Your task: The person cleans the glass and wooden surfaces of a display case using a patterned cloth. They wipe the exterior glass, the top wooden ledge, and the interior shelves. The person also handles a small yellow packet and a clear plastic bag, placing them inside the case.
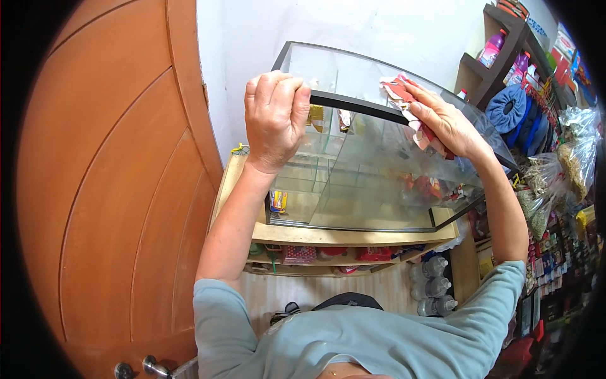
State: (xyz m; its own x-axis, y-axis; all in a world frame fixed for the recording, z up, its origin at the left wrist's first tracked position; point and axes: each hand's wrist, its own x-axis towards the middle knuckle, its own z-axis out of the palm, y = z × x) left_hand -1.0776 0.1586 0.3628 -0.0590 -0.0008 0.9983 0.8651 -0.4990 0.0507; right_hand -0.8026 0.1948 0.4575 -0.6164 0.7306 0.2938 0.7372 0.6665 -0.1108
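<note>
A glass display case (379, 183) with a dark frame stands on a pale wooden shelf unit (353, 236). My left hand (275, 117) is curled over the near left corner of its top frame, fingers closed. Farther right, my right hand (447, 120) presses a crumpled red and white cloth (399, 95) on the top of the case, by the near black rail (360, 105). Part of the cloth hangs over the rail, down the front glass. Through the glass show clear inner shelves and a small yellow and blue packet (278, 202) at the lower left.
A brown wooden door (120, 183) fills the left side, its metal handle (155, 366) low down. Dark wall shelves (505, 57) with bottles stand at the right, above hanging plastic bags (555, 174). Large clear bottles (435, 287) sit on the floor below.
</note>
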